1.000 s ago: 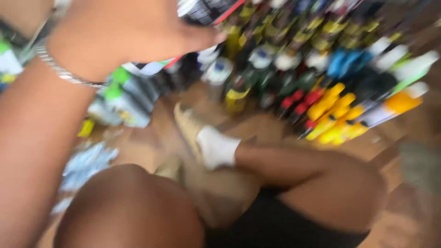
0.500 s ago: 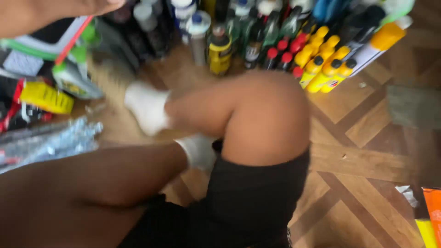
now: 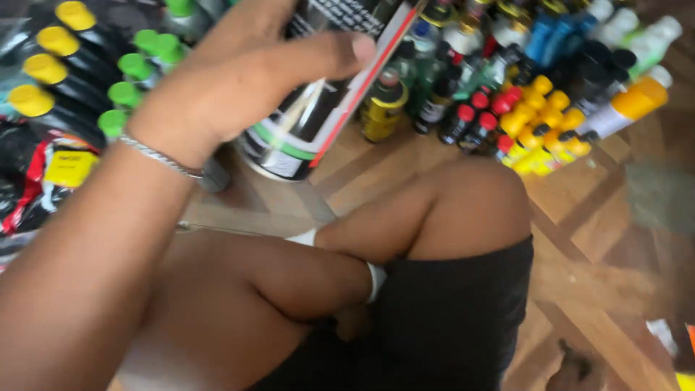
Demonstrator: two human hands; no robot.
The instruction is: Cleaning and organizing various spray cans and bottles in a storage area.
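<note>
My left hand (image 3: 239,80) is raised in front of me and grips a large black spray can (image 3: 318,87) with white, green and red markings, held tilted with its base toward me. A silver bracelet (image 3: 163,161) sits on that wrist. My right hand is not in view. Below the can are my crossed bare legs (image 3: 347,253) in black shorts and white socks, seated on the wooden floor.
Many small bottles stand on the parquet floor (image 3: 601,239): yellow-capped bottles (image 3: 550,123) and red-capped ones (image 3: 478,119) at upper right, green-capped (image 3: 134,80) and yellow-capped black bottles (image 3: 43,65) at upper left. Black and red packets (image 3: 43,181) lie at the left edge.
My left hand has come back into view holding the black spray can in front of me. The view has swung so the bottles now lie on both sides.
</note>
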